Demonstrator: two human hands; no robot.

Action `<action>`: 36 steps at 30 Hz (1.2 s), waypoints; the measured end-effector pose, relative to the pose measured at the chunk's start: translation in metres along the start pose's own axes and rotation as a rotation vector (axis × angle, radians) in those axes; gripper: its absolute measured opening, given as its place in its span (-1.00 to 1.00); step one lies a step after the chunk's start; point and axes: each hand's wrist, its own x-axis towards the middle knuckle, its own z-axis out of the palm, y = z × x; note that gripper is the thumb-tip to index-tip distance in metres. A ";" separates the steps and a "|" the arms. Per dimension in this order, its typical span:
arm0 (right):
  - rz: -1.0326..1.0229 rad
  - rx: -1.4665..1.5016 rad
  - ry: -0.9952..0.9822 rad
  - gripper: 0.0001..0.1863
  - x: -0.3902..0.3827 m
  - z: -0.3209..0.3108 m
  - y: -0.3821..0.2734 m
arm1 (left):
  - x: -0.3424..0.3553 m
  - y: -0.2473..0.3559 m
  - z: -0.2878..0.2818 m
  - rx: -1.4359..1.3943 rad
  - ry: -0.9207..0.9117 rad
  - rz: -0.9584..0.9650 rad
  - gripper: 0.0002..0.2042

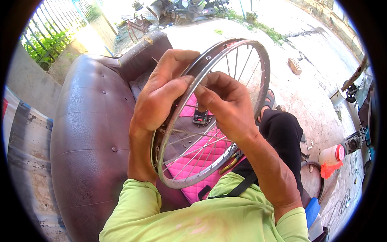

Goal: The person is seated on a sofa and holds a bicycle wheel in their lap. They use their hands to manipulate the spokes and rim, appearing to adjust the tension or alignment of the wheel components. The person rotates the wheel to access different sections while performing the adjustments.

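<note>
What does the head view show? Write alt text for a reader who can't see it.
A person's left hand grips a spoked wheel rim while the right hand's fingers bend in at its inner side. The person wears a lime-green shirt; a brown tufted sofa and pink quilted cloth lie around the wheel.

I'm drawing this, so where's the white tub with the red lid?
In the head view, the white tub is on the right, on the ground past the person's black trouser leg, with orange plastic against it.

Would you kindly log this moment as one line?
Left hand: on silver spoked metal wheel rim; right hand: at same rim; below: pink quilted fabric
</note>
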 end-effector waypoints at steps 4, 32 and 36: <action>0.084 0.012 -0.049 -0.78 0.001 -0.005 -0.007 | 0.000 -0.003 -0.001 0.007 -0.003 0.016 -0.65; 0.061 0.009 -0.001 -0.82 -0.001 0.001 -0.006 | -0.002 -0.003 -0.002 0.025 -0.007 0.015 -0.63; 0.127 -0.032 -0.047 -0.80 -0.001 -0.001 -0.009 | -0.004 0.002 0.002 -0.018 -0.015 -0.021 -0.63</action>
